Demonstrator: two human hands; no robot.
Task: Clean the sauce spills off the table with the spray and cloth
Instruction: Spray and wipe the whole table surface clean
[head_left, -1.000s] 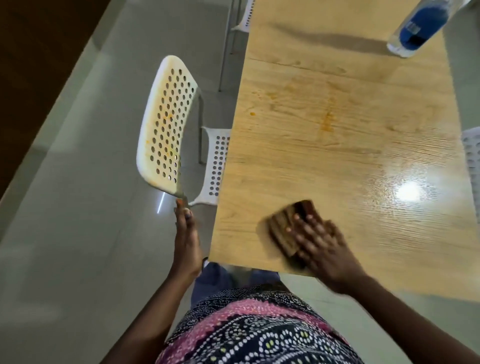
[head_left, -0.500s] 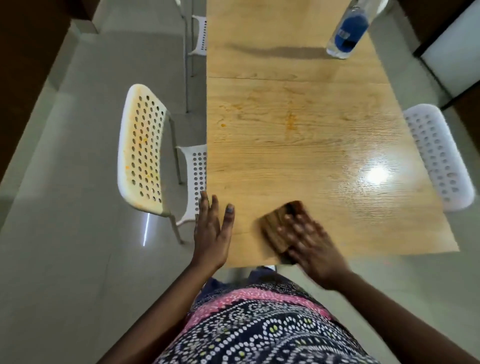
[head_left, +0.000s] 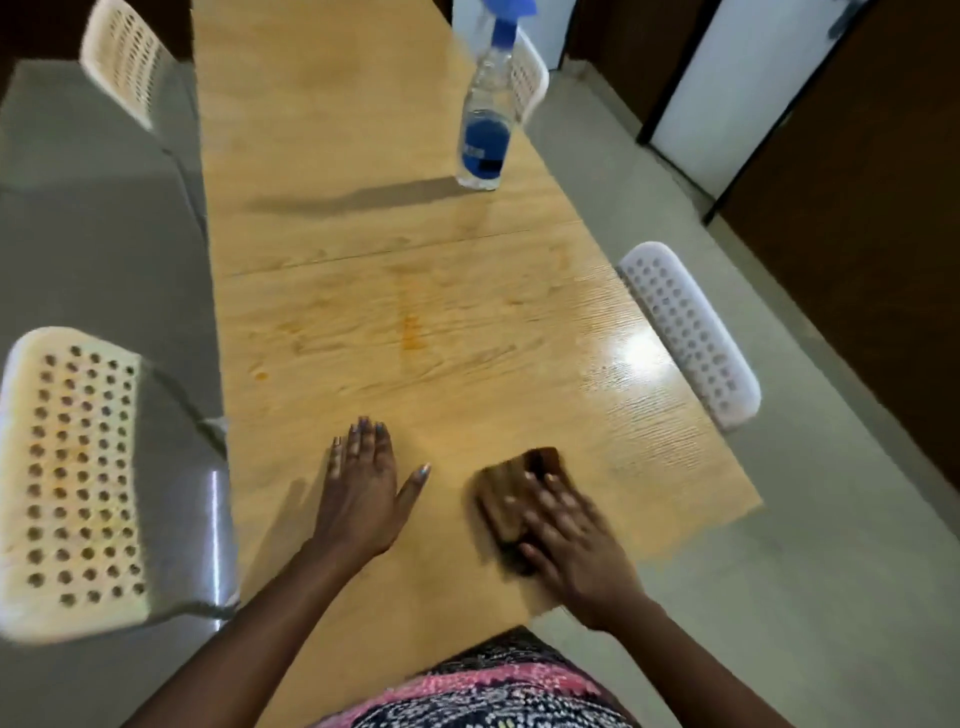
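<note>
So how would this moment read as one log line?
right hand presses cloth on table | left hand flat | sauce unwiped | spray idle

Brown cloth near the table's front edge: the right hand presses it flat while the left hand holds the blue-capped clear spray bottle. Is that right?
Not quite. In the head view the left hand holds nothing; it lies flat on the light wooden table. The blue-capped clear spray bottle stands alone at the far end. The right hand does press the brown cloth.
</note>
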